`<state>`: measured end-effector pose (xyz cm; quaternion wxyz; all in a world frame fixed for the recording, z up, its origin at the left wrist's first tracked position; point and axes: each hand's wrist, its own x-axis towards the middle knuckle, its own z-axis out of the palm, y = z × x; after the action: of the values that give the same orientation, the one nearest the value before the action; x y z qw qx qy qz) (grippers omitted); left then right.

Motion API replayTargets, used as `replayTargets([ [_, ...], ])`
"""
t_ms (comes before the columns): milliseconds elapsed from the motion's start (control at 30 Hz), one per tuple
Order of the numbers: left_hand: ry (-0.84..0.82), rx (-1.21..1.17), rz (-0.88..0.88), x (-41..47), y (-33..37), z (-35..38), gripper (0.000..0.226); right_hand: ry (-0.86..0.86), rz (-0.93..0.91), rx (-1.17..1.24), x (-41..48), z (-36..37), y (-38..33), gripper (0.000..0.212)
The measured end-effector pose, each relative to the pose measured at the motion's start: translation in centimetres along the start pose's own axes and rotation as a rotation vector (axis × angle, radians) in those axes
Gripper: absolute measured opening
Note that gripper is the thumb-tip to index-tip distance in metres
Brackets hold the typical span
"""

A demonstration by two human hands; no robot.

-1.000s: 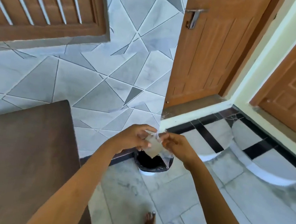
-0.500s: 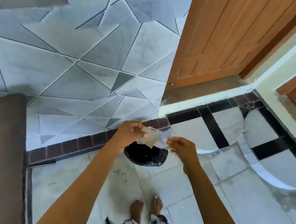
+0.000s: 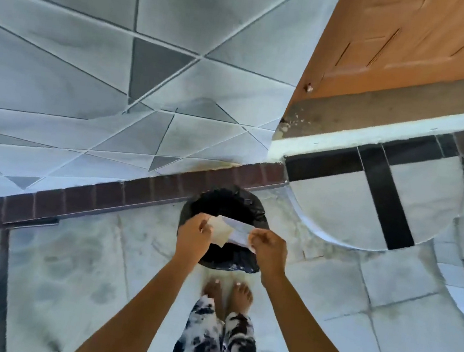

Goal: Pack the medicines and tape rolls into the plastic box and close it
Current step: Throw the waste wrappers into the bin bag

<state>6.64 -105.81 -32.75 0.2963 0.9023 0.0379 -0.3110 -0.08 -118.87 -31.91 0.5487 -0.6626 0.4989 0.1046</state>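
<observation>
A pale wrapper (image 3: 231, 230) is being pinched between the left hand (image 3: 193, 237) and the right hand (image 3: 270, 247), its long axis running left-right, directly above the black-lined bin (image 3: 225, 204); medicines and box are not being shown.

Blk bin liner (image 3: 231, 260); blk-wht mottled trousers (image 3: 202, 346).

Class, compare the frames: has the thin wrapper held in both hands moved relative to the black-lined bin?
Yes. The wrapper, earlier held over the bin's far rim, now hangs over its opening, nearer the person's side.
</observation>
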Motion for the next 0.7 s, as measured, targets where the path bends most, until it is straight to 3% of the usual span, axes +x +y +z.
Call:
replayTargets([
  [133, 0.075, -0.112, -0.092, 8.1, -4.8, 6.8, 0.022, -0.004, -0.009, -0.099, 9.5, 5.9, 4.8, 0.021],
  [233, 0.087, -0.095, -0.115, 13.5, -8.2, 11.3, 0.011, -0.028, 0.052, -0.038, 15.0, 11.0, 8.4, 0.023],
  [333, 0.058, -0.117, -0.200, 18.1, -11.6, 15.7, 0.023, -0.081, 0.134, 0.012, 19.5, 15.2, 11.8, 0.028],
  [433, -0.070, -0.172, -0.301, 21.8, -13.9, 19.2, 0.028, -0.165, 0.212, -0.044, 23.7, 17.9, 14.4, 0.030],
  [533, -0.261, -0.042, -0.279, 24.5, -15.4, 22.2, 0.032, -0.295, 0.235, -0.061, 26.1, 19.4, 16.1, 0.029],
  [700, -0.468, 0.090, -0.218, 25.8, -15.7, 23.4, 0.042, -0.512, 0.245, -0.276, 26.8, 18.3, 16.5, 0.048],
])
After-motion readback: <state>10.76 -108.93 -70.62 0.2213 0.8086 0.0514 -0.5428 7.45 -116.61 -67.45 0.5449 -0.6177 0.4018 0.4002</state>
